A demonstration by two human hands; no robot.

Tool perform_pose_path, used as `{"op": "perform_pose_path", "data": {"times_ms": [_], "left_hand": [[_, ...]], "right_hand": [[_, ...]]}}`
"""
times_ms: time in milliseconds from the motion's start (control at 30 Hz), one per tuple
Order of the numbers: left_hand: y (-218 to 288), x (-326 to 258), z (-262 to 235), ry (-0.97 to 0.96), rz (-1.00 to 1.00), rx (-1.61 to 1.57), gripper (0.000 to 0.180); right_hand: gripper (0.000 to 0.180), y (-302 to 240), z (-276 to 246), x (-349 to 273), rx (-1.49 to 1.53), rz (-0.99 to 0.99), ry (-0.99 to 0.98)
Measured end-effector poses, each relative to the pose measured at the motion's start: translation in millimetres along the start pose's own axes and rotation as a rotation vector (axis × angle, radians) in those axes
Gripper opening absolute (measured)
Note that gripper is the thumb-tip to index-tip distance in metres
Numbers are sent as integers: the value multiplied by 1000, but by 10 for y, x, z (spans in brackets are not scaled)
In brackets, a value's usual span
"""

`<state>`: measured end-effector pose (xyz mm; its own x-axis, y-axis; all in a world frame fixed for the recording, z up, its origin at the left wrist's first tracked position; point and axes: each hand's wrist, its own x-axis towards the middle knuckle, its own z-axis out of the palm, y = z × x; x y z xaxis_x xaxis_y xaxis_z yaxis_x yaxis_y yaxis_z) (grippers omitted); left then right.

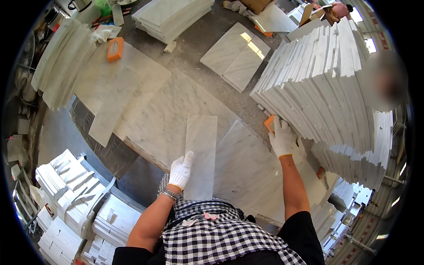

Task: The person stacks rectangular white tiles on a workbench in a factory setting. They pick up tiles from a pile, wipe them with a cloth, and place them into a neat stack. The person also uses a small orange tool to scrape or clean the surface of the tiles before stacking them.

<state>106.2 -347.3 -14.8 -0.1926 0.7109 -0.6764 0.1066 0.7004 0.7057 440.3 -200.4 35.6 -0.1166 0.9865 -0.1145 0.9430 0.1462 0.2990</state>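
In a white knitted glove, my left hand (180, 171) grips the left edge of a narrow pale marble strip (201, 145), its thumb lying on top. The strip rests over larger grey-veined marble slabs (170, 108), and its near end reaches my checked apron. My right hand (282, 139), gloved the same way, is off to the right with its fingers closed on a small orange block (269, 123). That block is partly covered by the fingers. Another marble slab (251, 163) lies between my two hands.
A tall stack of white stone strips (309, 84) stands right beside my right hand. More slabs are piled at the back (172, 17) and left (62, 62). Another orange block (115, 49) sits far left. Bundled white pieces (70, 185) stand lower left. A blurred person's head (385, 80) shows at right.
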Motion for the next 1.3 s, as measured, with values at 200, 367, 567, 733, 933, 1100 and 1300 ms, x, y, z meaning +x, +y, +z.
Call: {"op": "perform_pose_path", "data": {"times_ms": [200, 367, 567, 733, 933, 1100, 1300], "left_hand": [[-1, 4, -28, -19, -30, -48, 75], [-2, 33, -56, -66, -125, 1, 81], [-65, 53, -88, -84, -119, 22, 81], [-80, 46, -105, -74, -77, -69, 79], [-30, 47, -139, -74, -41, -94, 79], [-11, 59, -145, -78, -84, -102, 79], [-30, 70, -145, -130, -134, -124, 80]], "right_hand": [[65, -387, -41, -238, 730, 131, 133], [65, -1160, 56, -565, 1230, 21, -25], [64, -1598, -64, -648, 1141, 12, -52], [63, -1697, -260, -345, 1199, 45, 49], [62, -1704, -205, -527, 1090, -30, 39], [62, -1652, 95, -398, 1024, -3, 11], [59, -1682, -156, -344, 937, -30, -6]]}}
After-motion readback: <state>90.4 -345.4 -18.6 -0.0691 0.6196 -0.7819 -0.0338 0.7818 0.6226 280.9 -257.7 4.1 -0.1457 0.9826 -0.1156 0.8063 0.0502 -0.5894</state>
